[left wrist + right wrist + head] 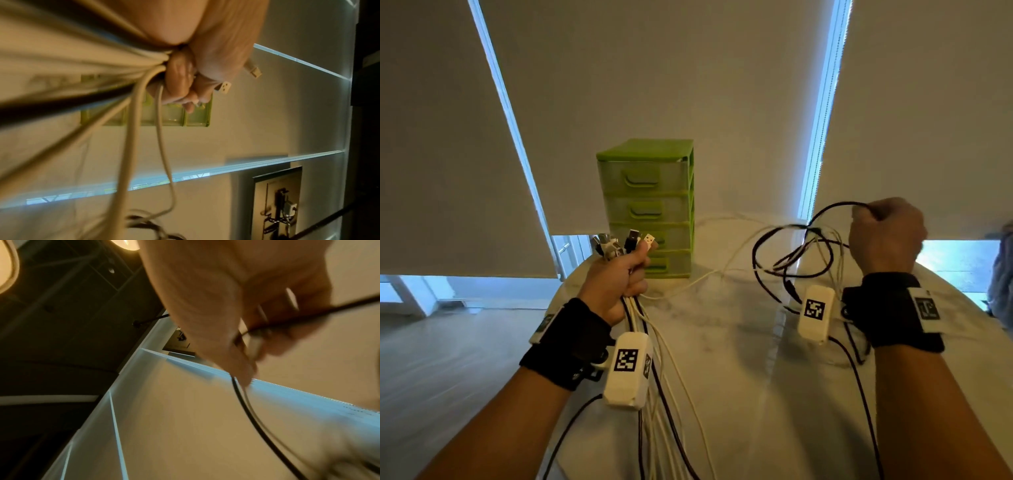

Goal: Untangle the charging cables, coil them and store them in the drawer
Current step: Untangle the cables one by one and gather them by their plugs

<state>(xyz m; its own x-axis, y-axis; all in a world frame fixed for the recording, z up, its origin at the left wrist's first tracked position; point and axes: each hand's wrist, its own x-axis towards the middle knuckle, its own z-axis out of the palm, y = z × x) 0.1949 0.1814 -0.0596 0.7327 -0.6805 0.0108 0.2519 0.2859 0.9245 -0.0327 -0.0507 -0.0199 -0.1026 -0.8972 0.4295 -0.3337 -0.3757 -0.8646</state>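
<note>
My left hand (625,270) grips a bundle of white and black charging cables (654,346) near their plug ends (619,244), raised in front of the green drawer unit (650,205). The left wrist view shows the fingers (180,84) curled round the cables (131,129), with white plugs (224,86) sticking out. My right hand (887,233) is lifted at the right and pinches a black cable (835,207). A tangle of black and white loops (798,253) hangs below it. In the right wrist view the fingers (252,344) hold the black cable (255,418).
The drawer unit has several shut translucent drawers and stands at the back of the white marble table (739,359). Roller blinds (654,68) cover the windows behind. The cables trail over the table toward its near edge.
</note>
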